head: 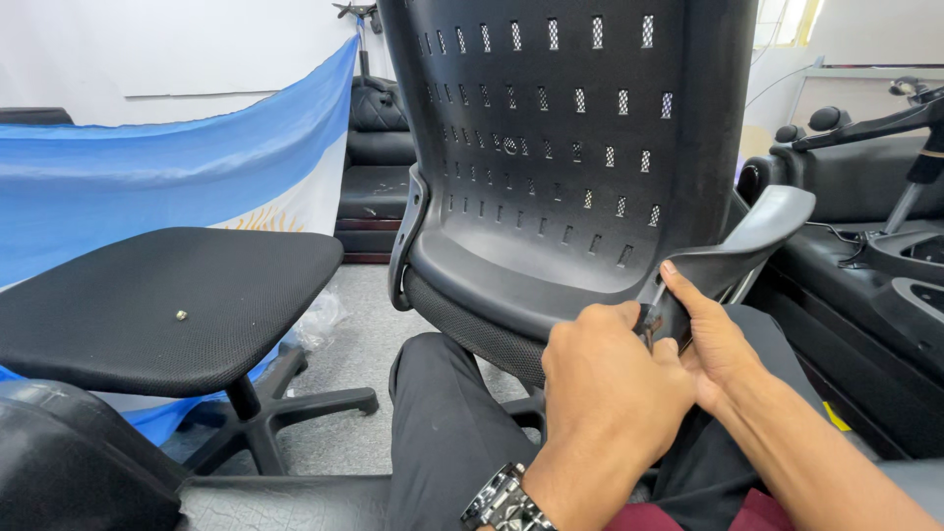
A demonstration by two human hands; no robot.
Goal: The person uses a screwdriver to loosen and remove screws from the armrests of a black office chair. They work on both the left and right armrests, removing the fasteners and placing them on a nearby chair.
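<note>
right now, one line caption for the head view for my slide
Both hands, left hand and right hand, grip the grey plastic armrest beside the black perforated plastic chair back.

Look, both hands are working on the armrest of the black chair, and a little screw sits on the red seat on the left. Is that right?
Not quite. The seat on the left is black, not red. The head view shows the small screw lying on it, while the left hand and right hand work at the armrest of the black chair.
</note>
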